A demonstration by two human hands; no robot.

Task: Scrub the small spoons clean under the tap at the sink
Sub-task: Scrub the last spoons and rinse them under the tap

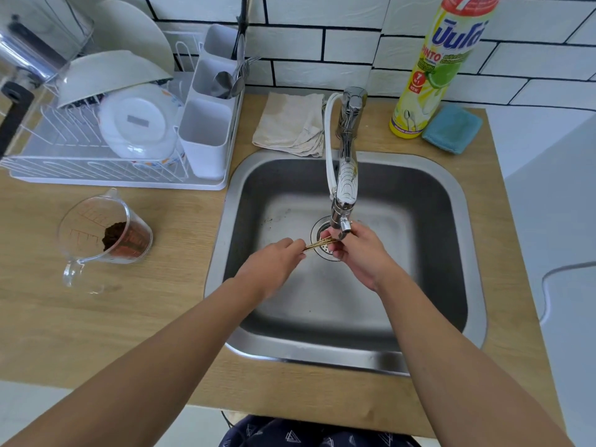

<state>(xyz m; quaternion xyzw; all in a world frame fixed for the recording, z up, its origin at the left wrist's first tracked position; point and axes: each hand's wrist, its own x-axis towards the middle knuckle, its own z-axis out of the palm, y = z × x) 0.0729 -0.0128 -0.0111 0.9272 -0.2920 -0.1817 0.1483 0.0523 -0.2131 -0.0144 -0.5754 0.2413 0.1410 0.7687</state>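
Observation:
Thin gold small spoons (319,244) are held bunched together over the drain of the steel sink (451,201). My left hand (274,266) pinches their handle ends. My right hand (358,253) closes around their bowl ends, right below the tap spout (344,225). The bowls are hidden inside my right fingers. I cannot tell whether water is running.
A dish rack (113,175) with plates, bowls and a cutlery caddy stands at the left. A glass measuring jug (103,233) with brown grounds sits on the wooden counter. A folded cloth (290,124), a dish soap bottle (432,69) and a blue sponge (451,129) lie behind the sink.

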